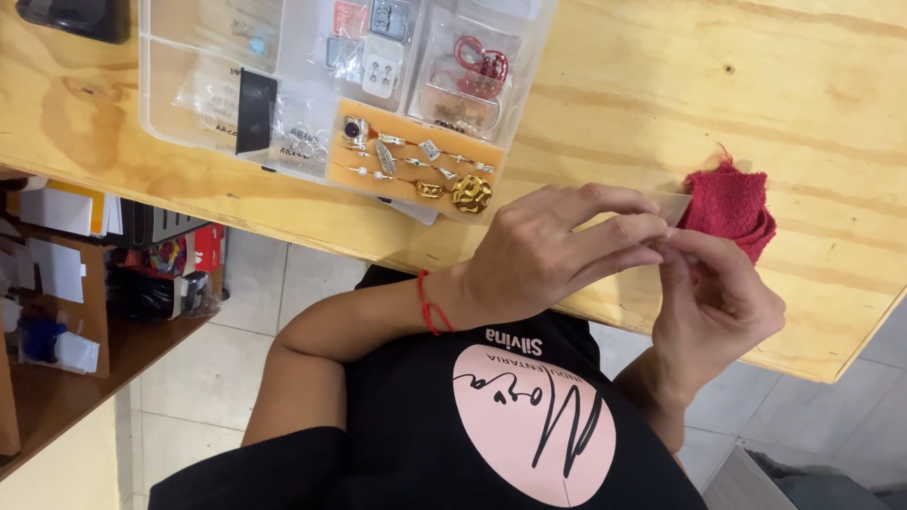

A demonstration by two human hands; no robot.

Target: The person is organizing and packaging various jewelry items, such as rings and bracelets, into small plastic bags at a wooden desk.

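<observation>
My left hand (548,250), with a red string bracelet at the wrist, and my right hand (713,297) meet over the front edge of a plywood table (661,85). Together their fingertips pinch a small clear plastic bag (676,206); what it holds is hidden. Just beyond the fingers lies a crumpled red cloth (732,203). A clear plastic organiser box (283,76) sits at the back left. Its orange foam pad (416,161) carries several silver rings and two gold ones. Other compartments hold small bagged jewellery and red hoops (477,61).
A dark object (76,17) lies at the table's far left corner. Below the table on the left stands a wooden shelf (85,283) crowded with papers, boxes and bags. The floor is pale tile (255,283).
</observation>
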